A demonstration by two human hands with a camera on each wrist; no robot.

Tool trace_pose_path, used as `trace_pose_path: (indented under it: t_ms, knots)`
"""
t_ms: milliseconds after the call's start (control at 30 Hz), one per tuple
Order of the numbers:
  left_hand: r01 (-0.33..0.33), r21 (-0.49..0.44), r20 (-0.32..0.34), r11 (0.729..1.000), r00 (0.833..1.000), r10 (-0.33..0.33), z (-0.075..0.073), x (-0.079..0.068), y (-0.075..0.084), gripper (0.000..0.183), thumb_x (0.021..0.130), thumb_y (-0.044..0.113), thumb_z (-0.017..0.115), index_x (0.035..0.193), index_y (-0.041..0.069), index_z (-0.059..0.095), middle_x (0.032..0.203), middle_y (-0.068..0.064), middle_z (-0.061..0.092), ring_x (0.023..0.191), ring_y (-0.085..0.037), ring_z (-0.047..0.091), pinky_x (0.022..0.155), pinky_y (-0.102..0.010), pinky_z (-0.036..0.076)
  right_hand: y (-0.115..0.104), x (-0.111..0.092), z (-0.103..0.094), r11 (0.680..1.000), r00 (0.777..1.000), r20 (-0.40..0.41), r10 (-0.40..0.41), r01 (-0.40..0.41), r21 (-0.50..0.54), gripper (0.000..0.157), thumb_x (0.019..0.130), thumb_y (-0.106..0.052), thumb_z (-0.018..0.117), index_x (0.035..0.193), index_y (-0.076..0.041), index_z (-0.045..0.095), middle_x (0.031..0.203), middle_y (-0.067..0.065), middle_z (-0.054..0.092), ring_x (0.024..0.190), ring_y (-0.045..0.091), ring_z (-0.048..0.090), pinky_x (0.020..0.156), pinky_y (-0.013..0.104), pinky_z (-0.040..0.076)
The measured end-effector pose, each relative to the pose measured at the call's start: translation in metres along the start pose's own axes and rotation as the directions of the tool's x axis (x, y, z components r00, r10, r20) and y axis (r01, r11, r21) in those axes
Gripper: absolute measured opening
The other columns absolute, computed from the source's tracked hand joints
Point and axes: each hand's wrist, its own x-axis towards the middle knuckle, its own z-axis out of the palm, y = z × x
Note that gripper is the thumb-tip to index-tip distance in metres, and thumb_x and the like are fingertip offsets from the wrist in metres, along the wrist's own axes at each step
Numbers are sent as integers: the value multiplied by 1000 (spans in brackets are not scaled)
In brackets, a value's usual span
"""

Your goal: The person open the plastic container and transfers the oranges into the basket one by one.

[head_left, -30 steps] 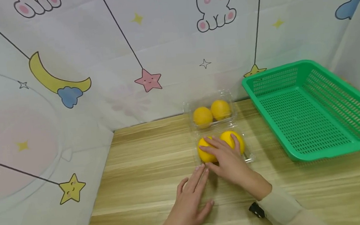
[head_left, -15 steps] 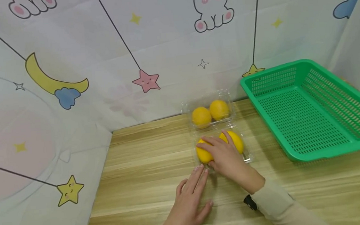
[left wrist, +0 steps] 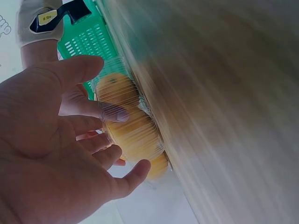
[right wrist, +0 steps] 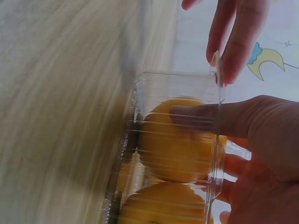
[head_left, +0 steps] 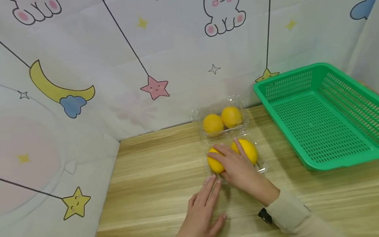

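A clear plastic clamshell container (head_left: 263,169) lies unfolded on the table, with two oranges in each half. My right hand (head_left: 241,171) grips the front left orange (head_left: 214,165), fingers over its top and thumb (right wrist: 194,116) down inside the near wall. Its index finger stretches across the front right orange (head_left: 251,151). My left hand (head_left: 198,217) has its fingers extended, fingertips at the container's near left corner; in the right wrist view its fingers (right wrist: 243,37) meet the rim. Behind, the other half holds a left orange (head_left: 213,125) and a right orange (head_left: 231,116).
A large green plastic basket (head_left: 311,157) stands on the wooden table (head_left: 154,179) at the right. A white cloth backdrop (head_left: 185,52) printed with stars, a moon and a bear rises behind and along the left. A black wrist strap (head_left: 265,216) is under the right sleeve.
My right thumb has slipped from beside the left fingertips to inside the container's near wall, and the right fingers have drawn closer round the front left orange. The left hand stays nearly still.
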Motion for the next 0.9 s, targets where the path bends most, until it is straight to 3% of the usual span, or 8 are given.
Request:
trace_pose_path:
  t_ms: [400,667,900]
  knots:
    - [-2,-3,6,1000,1000,2,3,1,-2,87,99,28,74,170,13,25,178,-8,20,163,-27,21,110,-58,47,7,-1,4,996,999,-37,-10,13,91,67,82,6,84,144,-11,64,156,17,55,145,43,49,123,73,10]
    - [-6,45,13,999,1000,6,0,0,0,89,100,28,73,170,11,22,178,-9,17,163,-29,22,110,-56,49,11,-3,6,989,997,-60,-42,50,136,67,84,4,83,146,-9,62,156,18,54,147,40,47,124,70,9]
    - [-13,31,-2,999,1000,13,1,0,0,86,101,23,72,170,9,23,178,-11,16,163,-31,21,110,-56,49,11,-2,5,983,994,-98,-44,61,171,69,85,1,84,149,-9,59,160,18,50,148,38,46,125,68,8]
